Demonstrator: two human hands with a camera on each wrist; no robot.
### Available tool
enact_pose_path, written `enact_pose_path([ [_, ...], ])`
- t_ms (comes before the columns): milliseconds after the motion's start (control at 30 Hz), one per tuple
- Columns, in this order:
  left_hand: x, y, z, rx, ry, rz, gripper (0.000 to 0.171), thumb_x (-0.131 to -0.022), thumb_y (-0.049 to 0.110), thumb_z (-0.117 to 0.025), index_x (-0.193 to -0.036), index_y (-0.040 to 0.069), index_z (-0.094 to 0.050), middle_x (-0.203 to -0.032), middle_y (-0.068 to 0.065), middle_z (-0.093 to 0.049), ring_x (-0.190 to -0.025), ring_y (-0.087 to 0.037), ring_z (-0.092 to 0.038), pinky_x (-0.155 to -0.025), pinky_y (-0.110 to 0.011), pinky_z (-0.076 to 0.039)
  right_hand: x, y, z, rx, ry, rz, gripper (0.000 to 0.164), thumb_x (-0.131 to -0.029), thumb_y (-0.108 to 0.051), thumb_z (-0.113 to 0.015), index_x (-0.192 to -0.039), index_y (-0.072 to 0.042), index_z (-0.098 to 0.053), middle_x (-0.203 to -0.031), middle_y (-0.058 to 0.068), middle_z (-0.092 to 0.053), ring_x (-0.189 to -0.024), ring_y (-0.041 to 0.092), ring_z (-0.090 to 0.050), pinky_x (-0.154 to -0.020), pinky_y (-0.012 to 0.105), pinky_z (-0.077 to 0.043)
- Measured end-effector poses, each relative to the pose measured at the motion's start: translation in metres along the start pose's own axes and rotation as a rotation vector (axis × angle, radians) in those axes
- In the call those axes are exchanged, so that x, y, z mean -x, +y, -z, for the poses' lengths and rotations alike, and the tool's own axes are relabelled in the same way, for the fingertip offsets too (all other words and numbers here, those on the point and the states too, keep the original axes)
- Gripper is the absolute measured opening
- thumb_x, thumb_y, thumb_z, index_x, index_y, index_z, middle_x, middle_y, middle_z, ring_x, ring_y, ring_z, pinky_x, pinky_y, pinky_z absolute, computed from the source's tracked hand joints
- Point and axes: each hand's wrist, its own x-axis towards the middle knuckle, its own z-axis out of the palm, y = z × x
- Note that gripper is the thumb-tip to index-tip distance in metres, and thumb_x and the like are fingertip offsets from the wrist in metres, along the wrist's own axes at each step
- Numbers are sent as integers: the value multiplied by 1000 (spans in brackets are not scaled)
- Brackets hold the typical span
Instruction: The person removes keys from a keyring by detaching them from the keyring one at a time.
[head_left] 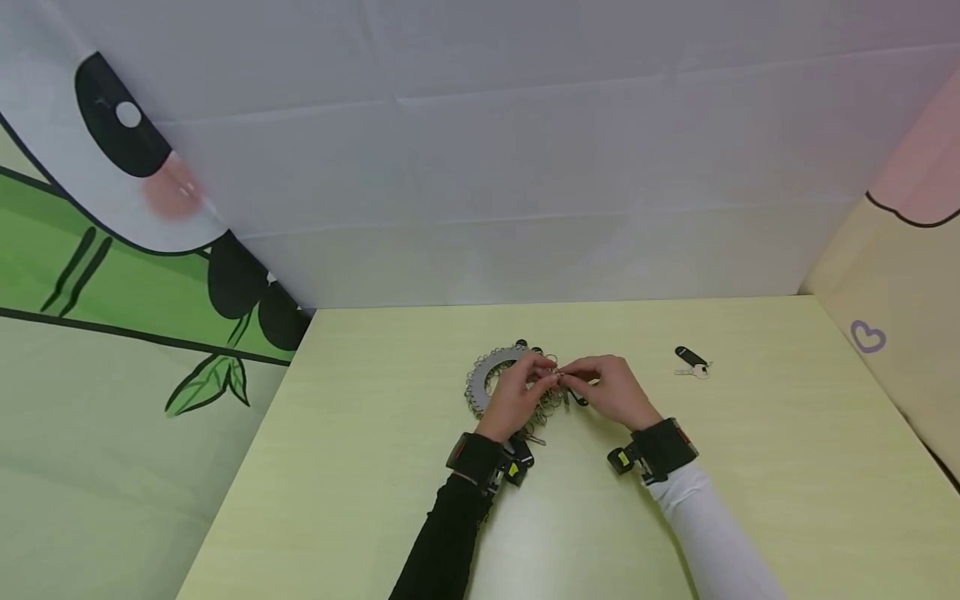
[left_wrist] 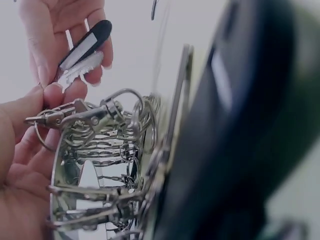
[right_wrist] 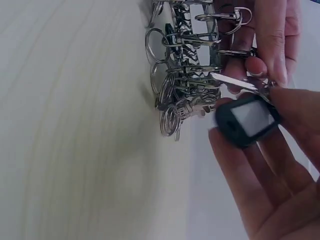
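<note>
A flat grey ring [head_left: 477, 385] hung all round with small metal clips and split rings is at the middle of the table. My left hand [head_left: 517, 396] grips its right side, fingers behind the rim and thumb by one metal clip [left_wrist: 95, 117]. My right hand [head_left: 611, 392] meets it there, fingertips to fingertips, and pinches a silver key [left_wrist: 82, 70] with a black tag [left_wrist: 102, 31] at their ring end. In the right wrist view the tag shows a pale label, and the key's blade points toward the clips. The fingertips partly hide the joining point.
Farther right on the pale table [head_left: 780, 467] lies another key [head_left: 701, 371] with a black tag [head_left: 691, 357]. Another key [head_left: 536, 438] hangs at the ring's near side. A white printed cloth [head_left: 525, 183] rises behind the table. Each wrist wears a strapped camera.
</note>
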Motion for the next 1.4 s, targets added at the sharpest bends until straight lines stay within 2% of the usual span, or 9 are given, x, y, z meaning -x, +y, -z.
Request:
enact_pose_path([
  [100, 3, 1, 3, -18, -45, -18, 22, -99, 22, -58, -119, 14, -56, -96, -6, -68, -90, -13, -65, -73, -31, -54, 2, -1, -5, 32, 76, 13, 17, -92, -17, -69, -105, -11, -77, -102, 11, -77, -85, 20, -70, -69, 43, -59],
  [233, 8, 3, 6, -110, -76, -61, 26, -97, 20, -63, -121, 18, -54, -96, -4, -65, -85, -10, -60, -68, -28, -50, 5, -3, -14, 82, 182, 52, 14, -89, -15, -72, -101, -10, -78, -93, 10, -77, -78, 19, -70, -67, 42, -61],
  [400, 11, 4, 6, -256, -28, -112, 22, -100, 22, -58, -120, 17, -54, -97, 0, -64, -75, -6, -54, -63, -24, -48, 9, -8, -23, 158, 309, 133, 11, -87, -12, -74, -96, -10, -79, -81, 7, -73, -69, 16, -66, -62, 38, -61],
  [533, 14, 7, 4, -346, 10, -157, 20, -100, 24, -56, -119, 16, -56, -103, -1, -65, -81, -5, -58, -66, -25, -52, 13, -13, -25, 134, 361, 134, 11, -86, -10, -74, -95, -9, -79, -80, 8, -73, -68, 16, -66, -61, 39, -61],
  [733, 17, 12, 6, -455, 75, -246, 19, -98, 22, -61, -115, 13, -59, -97, 0, -69, -85, -6, -62, -69, -24, -56, 15, -18, -25, 19, 345, 79, 11, -90, -9, -70, -98, -7, -76, -88, 11, -74, -75, 18, -68, -66, 40, -61],
  [900, 22, 16, 9, -482, 96, -317, 12, -97, 21, -61, -106, 13, -65, -90, -1, -70, -75, -9, -58, -64, -25, -51, 19, -19, -20, -18, 239, 24, 12, -95, -11, -64, -103, -9, -72, -97, 11, -72, -79, 19, -66, -63, 38, -56],
  [1133, 23, 16, 8, -375, 83, -247, 12, -99, 23, -59, -95, 15, -66, -80, 3, -69, -72, 0, -57, -62, -18, -50, 22, -19, -10, -2, 120, 46, 12, -92, -11, -68, -103, -12, -74, -96, 6, -67, -87, 16, -63, -69, 38, -59],
  [1267, 23, 12, 7, -313, 99, -268, 10, -97, 22, -61, -92, 15, -66, -79, 0, -72, -69, 2, -59, -60, -16, -51, 23, -21, -12, 106, 168, 133, 13, -87, -14, -74, -99, -13, -78, -91, 3, -68, -79, 13, -63, -65, 33, -59],
  [1400, 24, 12, 8, -294, 98, -284, 9, -96, 22, -63, -93, 16, -69, -79, -1, -73, -68, 3, -59, -58, -16, -50, 23, -22, -12, 335, 214, 250, 14, -83, -19, -79, -95, -13, -80, -86, 0, -70, -72, 12, -62, -58, 33, -52],
])
